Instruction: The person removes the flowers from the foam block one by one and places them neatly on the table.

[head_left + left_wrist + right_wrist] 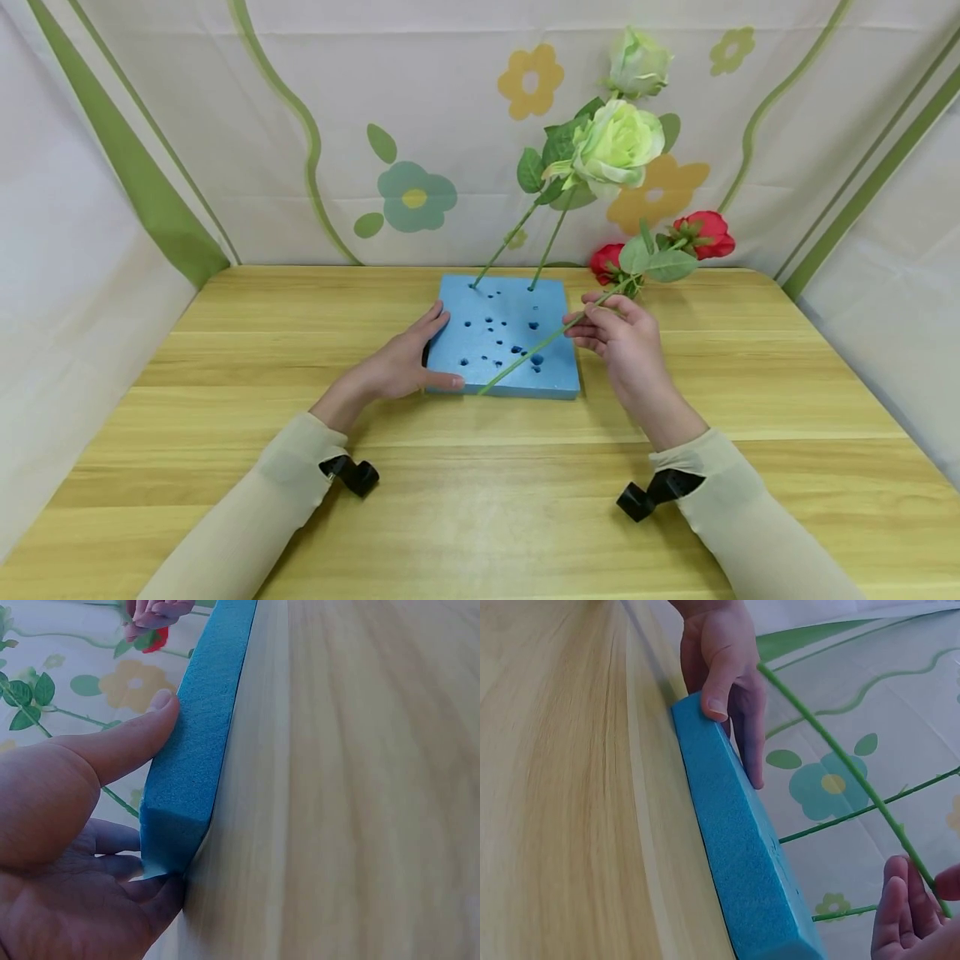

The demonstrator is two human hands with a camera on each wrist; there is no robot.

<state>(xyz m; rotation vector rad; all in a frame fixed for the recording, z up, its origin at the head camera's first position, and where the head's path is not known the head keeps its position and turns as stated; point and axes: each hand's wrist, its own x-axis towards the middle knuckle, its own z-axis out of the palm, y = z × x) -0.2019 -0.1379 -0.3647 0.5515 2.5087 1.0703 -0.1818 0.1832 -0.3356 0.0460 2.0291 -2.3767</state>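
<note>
A blue foam block [495, 304] with several holes in its top lies on the table. Two pale green roses [618, 146] stand at its back edge, stems in holes, leaning right. At the block's near left corner my left hand [393, 362] grips it: the thumb [142, 735] presses the front face and the fingers lie along the left side. My right hand [626, 342] pinches the stem of a red rose [708, 235] between thumb and fingers. That stem [840, 754] slants over the block, its lower end by the front edge. Another red bloom [606, 263] shows behind the right hand; its stem is hidden.
The wooden table [495, 500] extends around the block. A curtain with printed flowers [285, 167] hangs behind the table's back edge, and white cloth [900, 250] hangs at the sides. Each wrist carries a small black camera [637, 502].
</note>
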